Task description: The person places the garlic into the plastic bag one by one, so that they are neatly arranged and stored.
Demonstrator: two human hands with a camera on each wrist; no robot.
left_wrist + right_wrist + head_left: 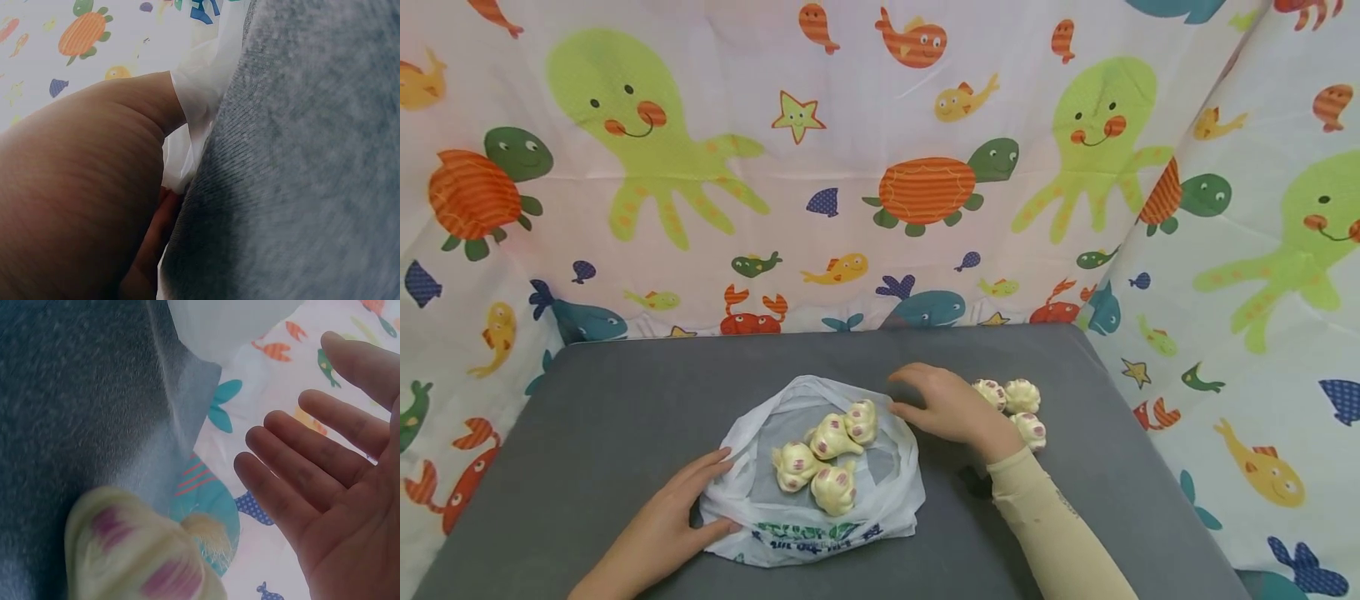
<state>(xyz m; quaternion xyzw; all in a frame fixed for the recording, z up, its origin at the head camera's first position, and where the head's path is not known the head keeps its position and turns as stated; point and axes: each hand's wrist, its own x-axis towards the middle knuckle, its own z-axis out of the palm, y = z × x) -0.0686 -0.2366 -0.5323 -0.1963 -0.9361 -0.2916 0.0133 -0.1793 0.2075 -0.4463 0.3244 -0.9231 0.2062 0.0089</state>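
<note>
A white plastic bag (820,546) with green and blue print lies on the grey table, its mouth spread wide. Several garlic heads (833,437) sit inside, pale with purplish patches. My left hand (666,512) touches the bag's left side, thumb and fingers spread apart; in the left wrist view plastic covers the thumb tip, and the other fingers are mostly hidden. Over the bag's right rim hovers my right hand (943,402), holding nothing; its fingers (312,469) look loosely extended in the right wrist view. A garlic head (137,550) appears close to that camera.
Three more garlic heads (1022,397) lie grouped on the table right of my right hand, partly behind the forearm. The grey table (625,400) ends at a curtain (850,167) printed with sea animals. A small dark object (976,482) shows beside the right sleeve.
</note>
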